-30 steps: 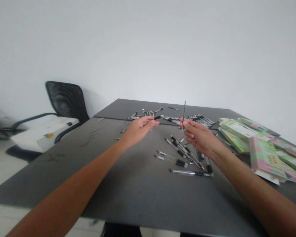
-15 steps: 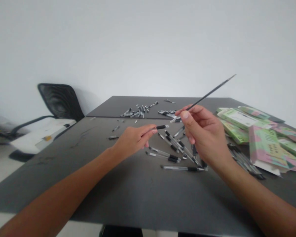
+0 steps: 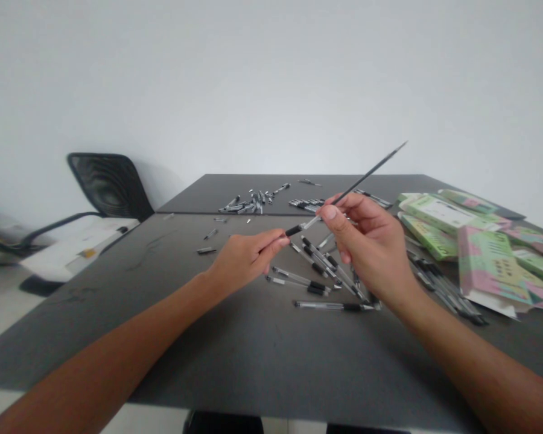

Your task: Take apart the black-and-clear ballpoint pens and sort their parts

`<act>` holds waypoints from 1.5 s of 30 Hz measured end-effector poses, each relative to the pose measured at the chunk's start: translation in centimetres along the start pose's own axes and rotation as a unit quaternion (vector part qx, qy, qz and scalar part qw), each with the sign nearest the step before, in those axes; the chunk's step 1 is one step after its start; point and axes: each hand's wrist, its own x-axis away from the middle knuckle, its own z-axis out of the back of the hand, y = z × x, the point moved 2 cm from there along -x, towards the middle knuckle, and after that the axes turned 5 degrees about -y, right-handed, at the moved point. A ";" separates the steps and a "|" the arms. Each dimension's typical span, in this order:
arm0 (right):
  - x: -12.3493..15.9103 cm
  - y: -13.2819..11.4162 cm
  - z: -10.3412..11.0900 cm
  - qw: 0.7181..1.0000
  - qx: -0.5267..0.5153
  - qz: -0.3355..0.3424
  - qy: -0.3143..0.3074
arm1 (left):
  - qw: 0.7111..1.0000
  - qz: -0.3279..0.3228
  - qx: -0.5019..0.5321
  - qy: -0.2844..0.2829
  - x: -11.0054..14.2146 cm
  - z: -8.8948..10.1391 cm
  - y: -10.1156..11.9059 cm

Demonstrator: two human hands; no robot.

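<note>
Grey table, white wall, left hand gripping pen barrel, right hand gripping refill

The only view came from a camera worn on the person's head, looking forward and down across a grey table from its near edge, close above the left hand and right hand, facing a white wall.

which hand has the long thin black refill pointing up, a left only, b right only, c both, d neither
b, the right hand pinches the refill between thumb and fingers, while the left hand grips a pen by its black grip.
</note>
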 end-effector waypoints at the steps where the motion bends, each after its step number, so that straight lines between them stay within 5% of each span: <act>1: 0.0 0.0 0.0 1.000 0.005 0.001 0.005 | 1.000 0.000 0.000 -0.001 0.0 0.0 0.0; 25: -0.2 0.2 0.1 0.999 0.033 0.009 0.022 | 1.000 0.001 -0.008 -0.013 0.0 0.0 0.5; 39: 0.5 0.7 -0.6 0.995 0.082 -0.021 -0.049 | 0.998 0.031 0.039 -0.025 0.0 -0.1 1.3; 45: -0.4 0.8 0.7 0.996 0.080 -0.020 -0.013 | 0.998 0.043 0.046 -0.012 -0.2 -0.1 0.9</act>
